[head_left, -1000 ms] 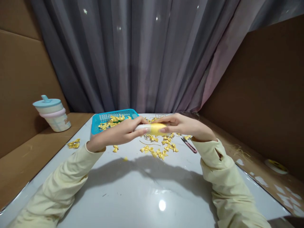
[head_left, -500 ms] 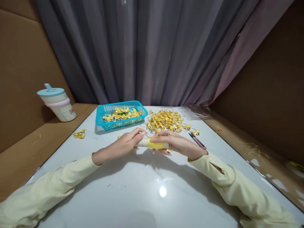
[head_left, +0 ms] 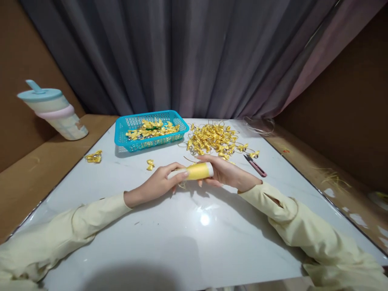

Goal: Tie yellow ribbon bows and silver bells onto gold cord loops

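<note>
A cone-shaped spool of yellow thread (head_left: pixel 198 171) lies across between my hands over the table. My left hand (head_left: pixel 168 178) is closed round its white narrow end, thumb on top. My right hand (head_left: pixel 224 171) is beside the wide end, thumb lifted off and fingers apart behind and below the spool; whether they touch it is hidden. Loose thread hangs under the spool near my left fingertips. A single yellow bow (head_left: pixel 150 164) lies just beyond my left hand. Past my right hand spreads a pile of yellow bows with small silver bells and cords (head_left: pixel 214 137).
A blue plastic basket (head_left: pixel 121 139) holds more yellow bows. Thread snips (head_left: pixel 255 165) lie right of my right hand. Another small yellow bunch (head_left: pixel 93 156) is near the table's left edge. A lidded tumbler (head_left: pixel 62 117) stands on the left; a clear bag (head_left: pixel 259 126) lies at the back right.
My right thumb has come off the yellow thread, and my left hand has shifted further along the spool. The view has tilted down, so the basket and bows appear higher.
</note>
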The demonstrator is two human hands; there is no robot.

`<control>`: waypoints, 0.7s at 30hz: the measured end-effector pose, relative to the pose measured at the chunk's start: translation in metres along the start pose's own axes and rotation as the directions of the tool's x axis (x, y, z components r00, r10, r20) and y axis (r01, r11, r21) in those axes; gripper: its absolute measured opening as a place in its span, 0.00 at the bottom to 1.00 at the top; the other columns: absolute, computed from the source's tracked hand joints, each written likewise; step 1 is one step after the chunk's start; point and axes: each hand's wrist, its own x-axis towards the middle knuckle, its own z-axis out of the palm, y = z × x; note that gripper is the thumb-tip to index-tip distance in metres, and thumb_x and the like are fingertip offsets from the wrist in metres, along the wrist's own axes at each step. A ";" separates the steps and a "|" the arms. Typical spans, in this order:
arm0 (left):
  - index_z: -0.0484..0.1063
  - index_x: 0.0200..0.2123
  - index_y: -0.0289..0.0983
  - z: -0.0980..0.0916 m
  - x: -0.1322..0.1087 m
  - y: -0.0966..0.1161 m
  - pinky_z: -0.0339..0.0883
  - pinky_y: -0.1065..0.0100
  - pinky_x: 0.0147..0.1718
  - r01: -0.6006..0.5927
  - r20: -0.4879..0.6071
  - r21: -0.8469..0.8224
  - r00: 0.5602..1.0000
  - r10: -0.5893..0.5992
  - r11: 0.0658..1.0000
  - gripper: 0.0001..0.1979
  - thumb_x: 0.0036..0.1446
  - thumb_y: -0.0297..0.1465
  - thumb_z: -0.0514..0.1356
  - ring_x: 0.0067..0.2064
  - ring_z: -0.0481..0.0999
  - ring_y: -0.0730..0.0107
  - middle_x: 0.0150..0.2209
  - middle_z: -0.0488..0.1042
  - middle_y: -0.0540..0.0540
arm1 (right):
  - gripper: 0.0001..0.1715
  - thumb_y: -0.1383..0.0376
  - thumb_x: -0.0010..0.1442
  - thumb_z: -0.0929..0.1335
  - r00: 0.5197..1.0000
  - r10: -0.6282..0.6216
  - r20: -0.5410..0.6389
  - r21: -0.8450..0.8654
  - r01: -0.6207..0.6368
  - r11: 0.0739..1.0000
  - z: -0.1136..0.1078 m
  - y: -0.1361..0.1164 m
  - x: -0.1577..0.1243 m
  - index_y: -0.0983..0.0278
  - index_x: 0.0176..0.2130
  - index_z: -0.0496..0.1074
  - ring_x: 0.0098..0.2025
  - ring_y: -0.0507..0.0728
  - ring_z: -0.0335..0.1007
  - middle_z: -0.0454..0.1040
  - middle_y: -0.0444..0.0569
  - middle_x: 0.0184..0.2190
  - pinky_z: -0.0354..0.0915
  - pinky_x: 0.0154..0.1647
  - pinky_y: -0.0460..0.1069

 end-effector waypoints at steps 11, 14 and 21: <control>0.60 0.27 0.35 0.006 0.008 -0.019 0.57 0.76 0.16 0.160 0.073 -0.409 0.987 -0.142 0.899 0.16 0.59 0.42 0.53 0.17 0.56 0.81 0.19 0.56 0.56 | 0.07 0.64 0.59 0.66 0.454 -0.831 0.321 -0.872 0.485 -0.072 -0.001 0.014 0.001 0.62 0.39 0.64 0.46 0.60 0.59 0.66 0.53 0.43 0.56 0.46 0.56; 0.59 0.26 0.35 0.007 0.006 -0.019 0.57 0.76 0.16 0.179 0.122 -0.406 0.982 -0.142 0.896 0.17 0.59 0.43 0.53 0.17 0.55 0.81 0.19 0.54 0.57 | 0.04 0.67 0.60 0.65 0.473 -0.815 0.335 -0.880 0.466 -0.091 0.002 0.022 0.007 0.62 0.38 0.63 0.45 0.59 0.58 0.66 0.51 0.41 0.56 0.45 0.55; 0.59 0.29 0.36 0.007 0.005 -0.019 0.58 0.75 0.17 0.176 0.128 -0.345 0.982 -0.140 0.922 0.17 0.61 0.44 0.49 0.17 0.56 0.80 0.19 0.53 0.57 | 0.06 0.73 0.59 0.63 0.492 -0.823 0.285 -0.880 0.475 -0.021 0.001 0.026 0.010 0.63 0.33 0.63 0.40 0.57 0.59 0.66 0.49 0.34 0.55 0.41 0.52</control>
